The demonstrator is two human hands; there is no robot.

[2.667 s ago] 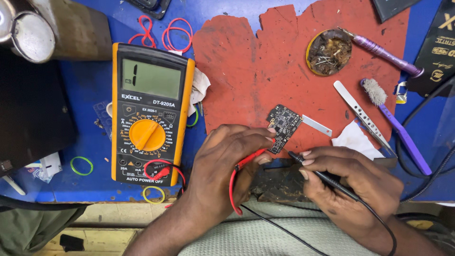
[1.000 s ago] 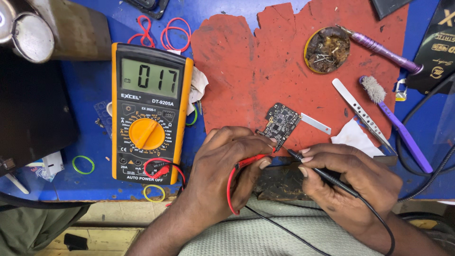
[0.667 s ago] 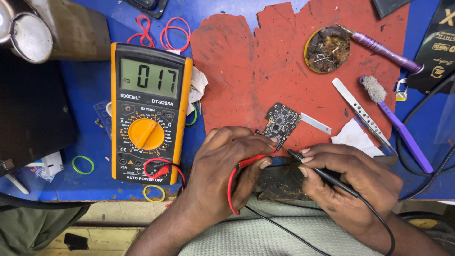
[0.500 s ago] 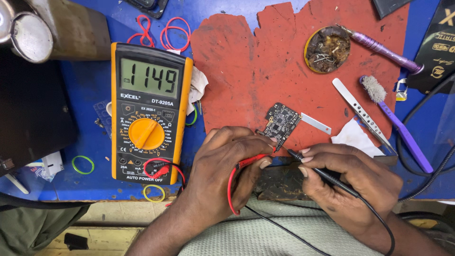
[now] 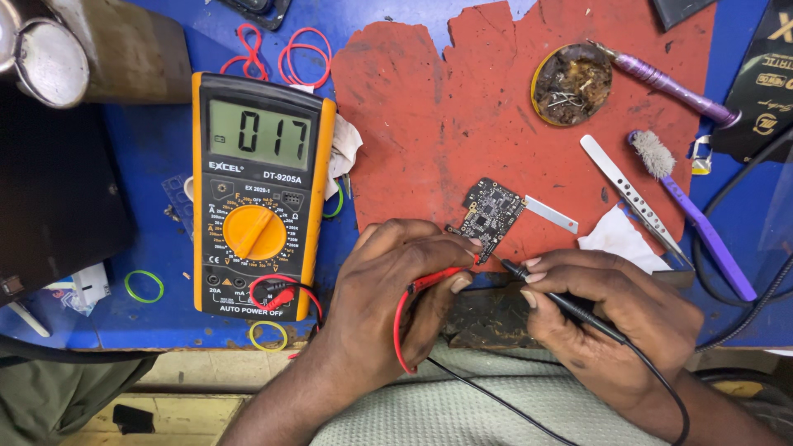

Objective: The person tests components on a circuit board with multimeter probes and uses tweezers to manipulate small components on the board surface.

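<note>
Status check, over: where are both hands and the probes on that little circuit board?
Left hand grips red probe, right hand grips black probe. Both tips at small circuit board. Nothing blocking it.

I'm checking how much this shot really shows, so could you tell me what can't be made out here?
- Head view: red probe tip, hidden under the left hand fingers.
- Circuit board parts, too small to tell.
- Metal can, cut off by the left edge.
- Black probe lead, partly hidden by the right hand.

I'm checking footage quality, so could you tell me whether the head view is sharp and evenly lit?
Head view: sharp across the circuit board and both probes; even, soft light; mild glare on the multimeter screen; the metal cup at the top-left corner looks slightly soft.
</note>
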